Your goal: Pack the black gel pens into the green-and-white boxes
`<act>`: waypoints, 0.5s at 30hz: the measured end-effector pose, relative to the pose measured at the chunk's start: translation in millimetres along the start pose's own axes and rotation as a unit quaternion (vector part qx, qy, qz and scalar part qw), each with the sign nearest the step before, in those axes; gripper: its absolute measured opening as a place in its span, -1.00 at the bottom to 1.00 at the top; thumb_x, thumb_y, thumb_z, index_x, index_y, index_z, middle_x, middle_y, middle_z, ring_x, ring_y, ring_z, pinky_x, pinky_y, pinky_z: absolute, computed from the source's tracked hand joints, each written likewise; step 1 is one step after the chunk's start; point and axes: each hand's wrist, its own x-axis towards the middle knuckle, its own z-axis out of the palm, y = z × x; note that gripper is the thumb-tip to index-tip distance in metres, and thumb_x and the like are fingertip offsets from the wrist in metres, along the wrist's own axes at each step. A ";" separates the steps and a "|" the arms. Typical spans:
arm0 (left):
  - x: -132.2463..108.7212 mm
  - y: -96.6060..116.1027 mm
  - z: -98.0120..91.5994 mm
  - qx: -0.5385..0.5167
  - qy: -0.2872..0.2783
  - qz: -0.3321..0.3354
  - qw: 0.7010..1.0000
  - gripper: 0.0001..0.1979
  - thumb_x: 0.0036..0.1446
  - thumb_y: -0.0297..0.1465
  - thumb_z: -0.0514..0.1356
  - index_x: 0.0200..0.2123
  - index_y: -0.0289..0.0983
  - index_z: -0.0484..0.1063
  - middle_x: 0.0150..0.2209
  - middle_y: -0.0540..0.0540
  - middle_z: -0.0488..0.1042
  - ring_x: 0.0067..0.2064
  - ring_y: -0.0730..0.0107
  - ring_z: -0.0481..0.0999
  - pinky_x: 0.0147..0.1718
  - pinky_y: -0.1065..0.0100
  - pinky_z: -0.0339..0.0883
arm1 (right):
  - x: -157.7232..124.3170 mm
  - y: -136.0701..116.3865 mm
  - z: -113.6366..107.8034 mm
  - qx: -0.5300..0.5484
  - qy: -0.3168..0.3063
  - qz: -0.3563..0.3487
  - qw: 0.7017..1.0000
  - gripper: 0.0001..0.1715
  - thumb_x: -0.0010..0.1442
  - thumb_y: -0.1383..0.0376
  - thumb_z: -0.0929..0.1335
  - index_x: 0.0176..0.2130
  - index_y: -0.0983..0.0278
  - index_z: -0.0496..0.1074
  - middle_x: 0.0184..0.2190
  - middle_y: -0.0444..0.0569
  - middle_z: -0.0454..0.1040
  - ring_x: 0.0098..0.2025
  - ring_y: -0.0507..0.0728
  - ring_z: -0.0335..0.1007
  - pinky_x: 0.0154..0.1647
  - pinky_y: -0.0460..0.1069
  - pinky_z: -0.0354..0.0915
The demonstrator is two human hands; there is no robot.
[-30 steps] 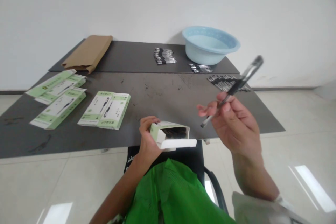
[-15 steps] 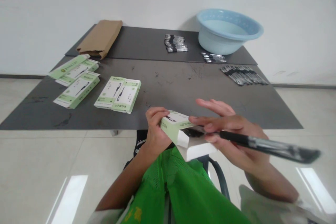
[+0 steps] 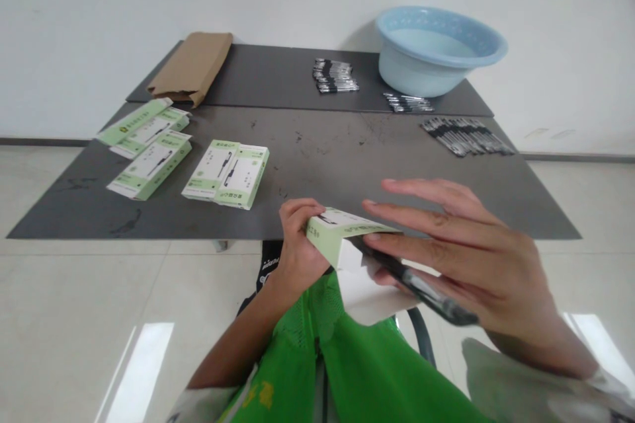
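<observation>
My left hand (image 3: 296, 248) is wrapped round a small green and white carton (image 3: 333, 236), held over my lap with its open end and white flap toward the right. My right hand (image 3: 464, 258) is at that open end with its upper fingers stretched out over the carton, while thumb and lower fingers pinch a black pen (image 3: 419, 287). The pen's front end is inside the carton's mouth; its back end sticks out to the lower right. Several more pens lie in rows (image 3: 466, 135) on the far right of the dark table (image 3: 317, 158).
Closed green and white cartons lie on the table's left part: a pair (image 3: 227, 174) and a stack (image 3: 146, 145). A brown paper bag (image 3: 191, 67), a light blue basin (image 3: 439, 49) and two more pen groups (image 3: 335, 76) sit at the back. A green cloth (image 3: 347, 357) covers my lap.
My right hand brought the pen down from mid-air to the carton's open end and has pushed it further in. The view shifted a little, and my left hand kept its hold.
</observation>
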 end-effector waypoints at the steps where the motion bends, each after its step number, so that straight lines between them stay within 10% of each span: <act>1: -0.8 -0.2 -0.1 -0.007 -0.001 -0.006 1.000 -0.65 0.25 -0.30 0.48 0.01 -0.12 0.45 -0.05 -0.09 0.55 -0.05 0.19 0.65 -0.10 0.15 0.63 | 0.9 -0.7 -0.7 0.000 0.005 -0.001 1.000 -0.41 0.42 0.21 0.52 0.37 -0.02 0.52 0.29 -0.10 0.64 0.43 0.42 0.49 0.40 0.37 0.47; 15: -1.5 -6.7 6.1 -0.084 0.052 -0.002 0.995 -0.74 0.41 -0.26 0.35 0.10 -0.05 0.44 -0.09 -0.09 0.56 -0.10 0.20 0.64 -0.17 0.15 0.63 | -21.3 9.3 -14.8 -0.003 0.137 0.023 0.990 -0.42 0.50 0.03 0.43 0.44 -0.13 0.46 0.05 -0.08 0.77 0.13 0.30 0.71 0.22 0.26 0.62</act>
